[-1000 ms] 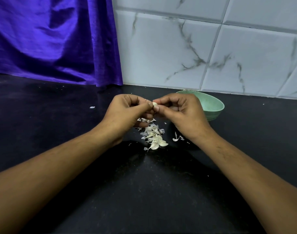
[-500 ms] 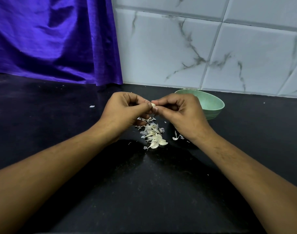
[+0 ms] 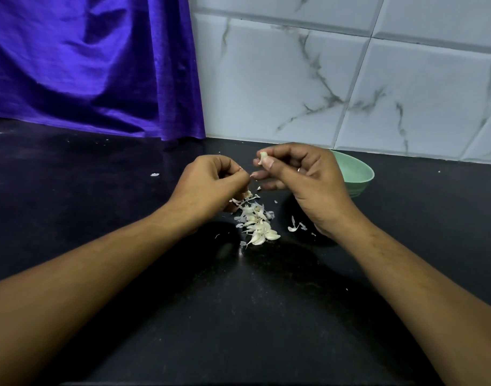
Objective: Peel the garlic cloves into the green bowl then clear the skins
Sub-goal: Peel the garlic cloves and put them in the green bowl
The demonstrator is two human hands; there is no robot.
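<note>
Two hands are raised over the middle of the black counter [image 3: 238,316]. The right hand [image 3: 303,179] pinches a garlic clove [image 3: 263,156] between thumb and forefinger. The left hand [image 3: 208,185] is curled, thumb against forefinger; whether it holds skin I cannot tell. A pile of cloves and skins [image 3: 257,222] lies below them. The green bowl [image 3: 356,174] sits behind the right hand, near the counter's back edge.

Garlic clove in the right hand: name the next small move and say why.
Probably swing the garlic clove, pinched in the right hand, over the green bowl just behind that hand and drop it, if it is bare; the left hand is off it.
</note>
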